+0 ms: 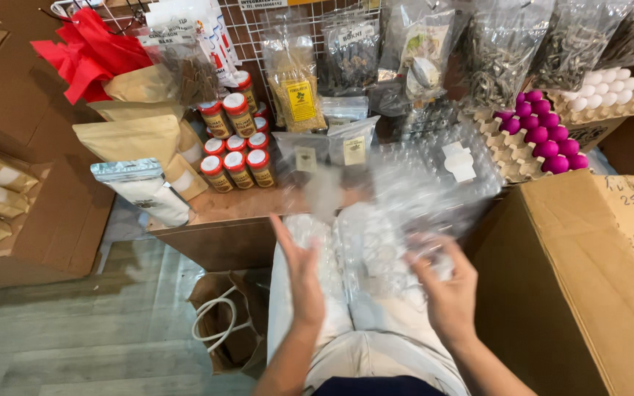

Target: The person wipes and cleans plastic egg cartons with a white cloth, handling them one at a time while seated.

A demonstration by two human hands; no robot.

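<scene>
Clear plastic egg trays are blurred in front of me, over my lap. My right hand grips their lower edge from below. Beside the trays on their left, my left hand stands edge-on with fingers straight and apart, its palm turned toward the plastic; whether it touches is blurred. Under the trays lie more clear trays on my light trousers.
A low brown table carries red-lidded jars, kraft pouches and clear bags of dried goods. Cartons of pink eggs and white eggs sit at right. A cardboard box stands by my right arm; a paper bag is on the floor.
</scene>
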